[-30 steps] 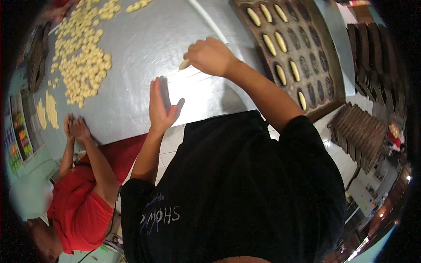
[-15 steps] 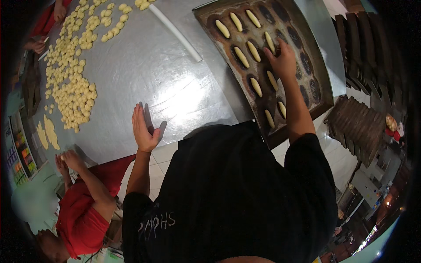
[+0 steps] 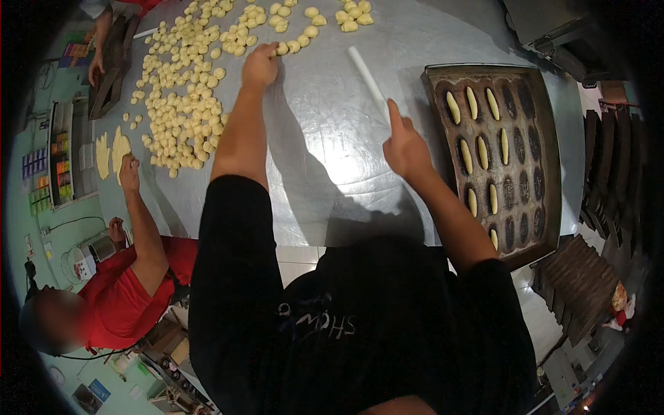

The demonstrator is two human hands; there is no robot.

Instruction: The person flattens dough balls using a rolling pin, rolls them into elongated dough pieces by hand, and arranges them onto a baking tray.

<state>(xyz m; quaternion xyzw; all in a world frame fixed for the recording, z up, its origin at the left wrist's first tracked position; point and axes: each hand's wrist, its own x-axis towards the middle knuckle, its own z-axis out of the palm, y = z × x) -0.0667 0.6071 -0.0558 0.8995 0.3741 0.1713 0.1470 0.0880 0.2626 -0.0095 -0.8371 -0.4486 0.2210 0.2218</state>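
Left hand point(image 3: 261, 66) by round, yellowish dough balls point(image 3: 293, 46)

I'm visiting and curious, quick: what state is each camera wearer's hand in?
Left hand: at some dough balls; whether it grips one cannot be told.
Right hand: forefinger extended by the white rod; grip unclear.

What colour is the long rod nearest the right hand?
The rod is white, seen best in the head view.
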